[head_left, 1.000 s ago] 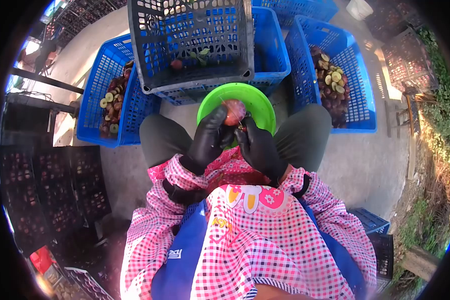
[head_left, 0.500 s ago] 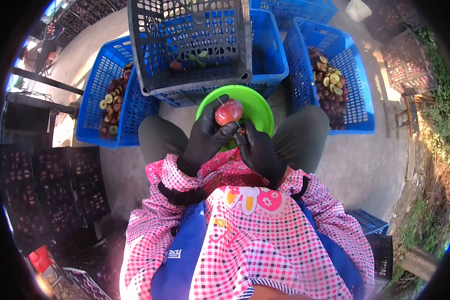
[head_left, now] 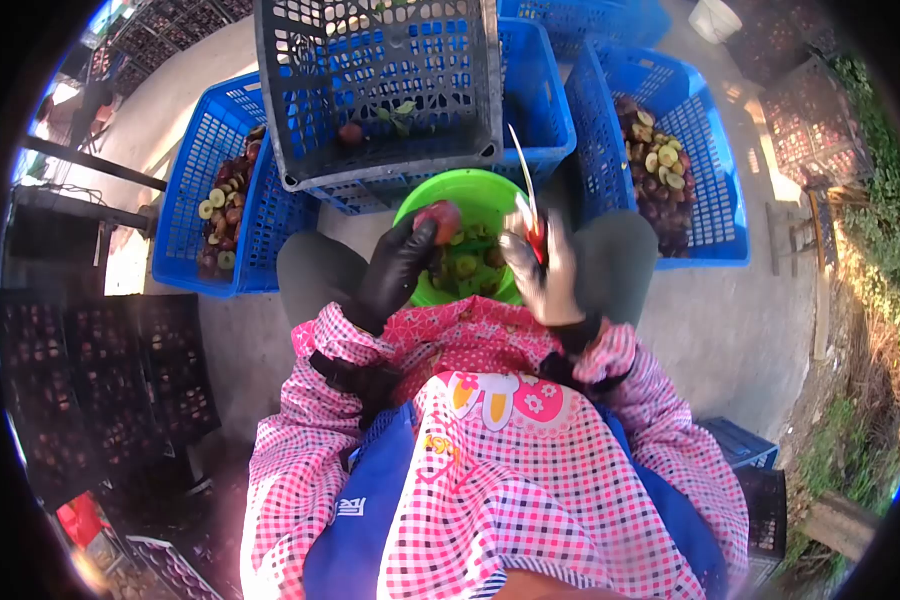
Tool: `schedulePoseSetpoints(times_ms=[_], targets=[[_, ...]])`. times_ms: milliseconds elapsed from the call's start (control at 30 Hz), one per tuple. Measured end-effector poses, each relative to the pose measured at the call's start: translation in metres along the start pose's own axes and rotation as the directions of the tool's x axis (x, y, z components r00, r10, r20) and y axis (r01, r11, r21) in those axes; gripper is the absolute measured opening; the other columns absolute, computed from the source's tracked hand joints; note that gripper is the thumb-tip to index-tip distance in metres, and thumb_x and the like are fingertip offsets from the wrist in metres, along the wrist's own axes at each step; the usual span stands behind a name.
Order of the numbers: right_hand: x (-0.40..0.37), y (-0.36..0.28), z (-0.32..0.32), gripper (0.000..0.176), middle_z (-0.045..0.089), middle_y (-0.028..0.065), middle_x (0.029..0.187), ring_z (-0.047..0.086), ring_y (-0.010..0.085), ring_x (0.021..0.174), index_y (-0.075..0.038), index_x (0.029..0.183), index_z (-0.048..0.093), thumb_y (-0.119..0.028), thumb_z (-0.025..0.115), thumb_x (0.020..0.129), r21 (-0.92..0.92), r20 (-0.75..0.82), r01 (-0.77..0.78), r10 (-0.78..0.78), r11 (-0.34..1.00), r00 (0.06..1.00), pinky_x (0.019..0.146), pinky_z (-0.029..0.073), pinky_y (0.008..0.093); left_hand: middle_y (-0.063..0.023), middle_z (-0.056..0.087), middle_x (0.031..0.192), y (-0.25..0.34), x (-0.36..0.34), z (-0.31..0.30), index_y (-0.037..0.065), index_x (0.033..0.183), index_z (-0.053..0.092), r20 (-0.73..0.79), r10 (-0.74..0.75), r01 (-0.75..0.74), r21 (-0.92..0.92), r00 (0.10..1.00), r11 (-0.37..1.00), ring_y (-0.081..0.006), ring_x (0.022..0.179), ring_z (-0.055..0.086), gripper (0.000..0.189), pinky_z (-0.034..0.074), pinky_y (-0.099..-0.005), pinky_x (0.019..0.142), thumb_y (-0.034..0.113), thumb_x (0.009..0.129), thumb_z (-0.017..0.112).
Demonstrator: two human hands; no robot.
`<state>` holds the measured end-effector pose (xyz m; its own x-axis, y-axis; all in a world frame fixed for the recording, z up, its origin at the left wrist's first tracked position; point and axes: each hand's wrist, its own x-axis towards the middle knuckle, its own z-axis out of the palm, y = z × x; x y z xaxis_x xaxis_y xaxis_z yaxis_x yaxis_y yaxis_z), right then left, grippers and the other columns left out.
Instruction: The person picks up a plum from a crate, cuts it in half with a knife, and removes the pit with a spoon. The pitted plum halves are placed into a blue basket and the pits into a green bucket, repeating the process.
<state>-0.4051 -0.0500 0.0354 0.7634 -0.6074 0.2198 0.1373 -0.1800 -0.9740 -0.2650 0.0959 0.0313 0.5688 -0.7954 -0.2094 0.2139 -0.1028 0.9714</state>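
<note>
Gloved in black, my left hand (head_left: 400, 265) grips a dark red round fruit (head_left: 438, 222) over the left rim of a green bucket (head_left: 470, 182). My right hand (head_left: 545, 270), blurred by motion, is closed round the red handle of a knife (head_left: 524, 165) at the bucket's right side, with the thin blade pointing up and away from me. The two hands are apart. Cut pieces of fruit (head_left: 465, 265) lie inside the bucket between them.
A black crate (head_left: 390, 165) with one fruit and leaves rests tilted on a blue crate (head_left: 538, 155) ahead. Blue crates of cut fruit stand left (head_left: 185, 200) and right (head_left: 715, 180). Stacked dark crates (head_left: 110, 370) are at far left. A white bucket (head_left: 715, 20) is at back right.
My right hand has moved right, away from the fruit, and its knife now points upward. My left hand has shifted slightly left with the fruit. More of the bucket's inside shows.
</note>
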Motion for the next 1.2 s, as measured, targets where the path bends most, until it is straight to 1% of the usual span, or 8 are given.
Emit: schedulePoseSetpoints(times_ms=[233, 333, 533, 933, 967, 1000, 1033, 1200], targets=[[0.030, -0.015, -0.008, 0.074, 0.065, 0.0135, 0.105, 0.065, 0.0257, 0.095, 0.001, 0.121, 0.052, -0.039, 0.086, 0.069, -0.219, 0.325, -0.038, 0.109, 0.975, 0.939, 0.083, 0.051, 0.0365, -0.0058, 0.061, 0.097, 0.003, -0.011, 0.052, 0.006, 0.118, 0.054, -0.014, 0.082, -0.082, -0.268, 0.997, 0.960, -0.0107, 0.074, 0.056, 0.047, 0.045, -0.0250, 0.063, 0.045, 0.104, 0.032], [0.026, -0.002, 0.001, 0.071, 0.066, 0.0135, 0.100, 0.066, 0.0254, 0.089, 0.002, 0.118, 0.055, -0.039, 0.086, 0.069, -0.161, 0.244, 0.023, 0.018, 0.987, 0.970, 0.079, 0.052, 0.0357, -0.0066, 0.060, 0.100, -0.019, -0.001, 0.049, 0.004, 0.119, 0.054, -0.225, 0.387, -0.323, 0.274, 0.894, 0.906, -0.0162, 0.089, 0.059, 0.038, 0.050, -0.0316, 0.080, 0.034, 0.106, 0.036], [0.029, -0.008, -0.001, 0.062, 0.067, 0.0123, 0.091, 0.067, 0.0238, 0.079, 0.001, 0.105, 0.062, -0.040, 0.087, 0.065, -0.140, 0.183, -0.023, 0.049, 0.990, 0.982, 0.073, 0.052, 0.0355, -0.0061, 0.061, 0.102, 0.016, 0.001, 0.064, 0.006, 0.107, 0.056, -0.245, -0.092, -0.016, -0.406, 0.965, 0.914, -0.0128, 0.089, 0.060, 0.031, 0.052, -0.0298, 0.078, 0.030, 0.105, 0.037], [0.034, -0.013, -0.024, 0.034, 0.058, 0.0053, 0.067, 0.058, 0.0214, 0.052, -0.007, 0.088, 0.062, -0.037, 0.074, 0.078, -0.154, 0.577, 0.732, -0.541, 0.664, 0.612, 0.049, 0.046, 0.0337, -0.0025, 0.053, 0.072, -0.025, -0.006, 0.032, 0.008, 0.103, 0.060, 0.564, -0.145, 0.362, -0.295, 0.813, 0.884, -0.0075, 0.061, 0.051, 0.026, 0.040, -0.0205, 0.050, 0.033, 0.095, 0.057], [0.040, -0.008, -0.027, 0.034, 0.058, 0.0053, 0.067, 0.058, 0.0214, 0.052, -0.007, 0.088, 0.062, -0.037, 0.074, 0.078, -0.152, 0.582, 0.745, -0.551, 0.650, 0.599, 0.049, 0.046, 0.0337, -0.0018, 0.049, 0.062, -0.014, -0.002, 0.034, 0.008, 0.099, 0.059, 0.615, -0.314, 0.658, -0.476, 0.723, 0.583, -0.0076, 0.049, 0.046, 0.034, 0.035, -0.0204, 0.043, 0.041, 0.096, 0.052], [0.046, -0.004, -0.031, 0.031, 0.057, 0.0030, 0.068, 0.054, 0.0176, 0.049, -0.007, 0.091, 0.061, -0.035, 0.069, 0.083, 0.122, 0.432, 0.085, -0.130, 0.989, 0.892, 0.047, 0.043, 0.0306, 0.0006, 0.038, 0.050, -0.008, 0.006, 0.031, 0.008, 0.095, 0.058, 0.692, -0.359, 0.739, -0.379, 0.626, 0.558, -0.0078, 0.037, 0.032, 0.052, 0.023, -0.0212, 0.036, 0.056, 0.097, 0.040], [0.045, 0.003, -0.031, 0.028, 0.055, 0.0007, 0.068, 0.050, 0.0138, 0.046, -0.006, 0.094, 0.061, -0.033, 0.063, 0.089, 0.424, 0.451, -0.596, 0.412, 0.681, 0.792, 0.045, 0.040, 0.0274, -0.0012, 0.042, 0.054, -0.007, 0.007, 0.031, 0.007, 0.098, 0.058, 0.628, -0.302, 0.665, -0.485, 0.717, 0.568, -0.0085, 0.039, 0.033, 0.061, 0.024, -0.0216, 0.037, 0.062, 0.097, 0.031], [0.035, 0.017, -0.029, 0.033, 0.060, 0.0023, 0.077, 0.049, 0.0095, 0.050, -0.005, 0.112, 0.057, -0.033, 0.053, 0.095, 0.599, 0.405, -0.471, 0.262, 0.648, 0.876, 0.043, 0.037, 0.0224, -0.0035, 0.052, 0.068, 0.003, 0.007, 0.036, 0.008, 0.105, 0.058, 0.471, -0.270, 0.540, -0.679, 0.840, 0.497, -0.0107, 0.048, 0.038, 0.061, 0.031, -0.0241, 0.045, 0.063, 0.097, 0.033]])
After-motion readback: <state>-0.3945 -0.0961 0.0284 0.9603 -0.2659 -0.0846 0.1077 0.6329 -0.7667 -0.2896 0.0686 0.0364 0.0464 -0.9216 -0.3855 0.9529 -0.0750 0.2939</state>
